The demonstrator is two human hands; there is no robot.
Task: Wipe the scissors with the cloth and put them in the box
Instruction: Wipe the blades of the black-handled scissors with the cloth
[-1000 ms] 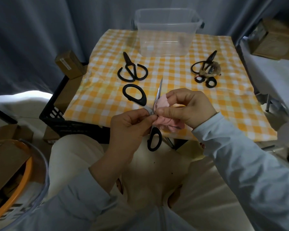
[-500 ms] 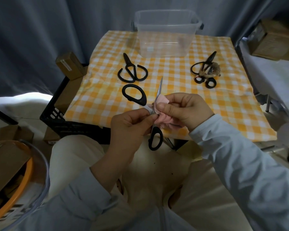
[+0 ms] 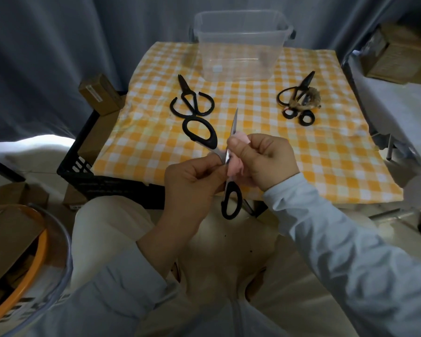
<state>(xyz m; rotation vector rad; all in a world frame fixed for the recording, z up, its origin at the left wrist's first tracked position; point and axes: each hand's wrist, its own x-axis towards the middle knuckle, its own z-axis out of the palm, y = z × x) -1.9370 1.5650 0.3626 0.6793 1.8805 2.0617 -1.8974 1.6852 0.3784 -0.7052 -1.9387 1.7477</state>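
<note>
Black-handled scissors [image 3: 231,203] are held spread wide above the table's front edge, one handle loop [image 3: 199,132] up and left, the other hanging below. My left hand [image 3: 192,173] pinches them near the pivot. My right hand [image 3: 263,159] holds a pink cloth [image 3: 236,164] bunched against the blade [image 3: 233,122] that points up. A clear plastic box [image 3: 238,47] stands at the table's far edge.
Black iron scissors [image 3: 190,100] lie on the yellow checked tablecloth [image 3: 326,147] at the left. Another pair [image 3: 297,100] lies at the right with a brown fibrous wad. A black crate [image 3: 83,166] and cardboard boxes sit left of the table.
My right hand has slid the pink cloth a little up along the blade. The left hand and the scissors have hardly moved.
</note>
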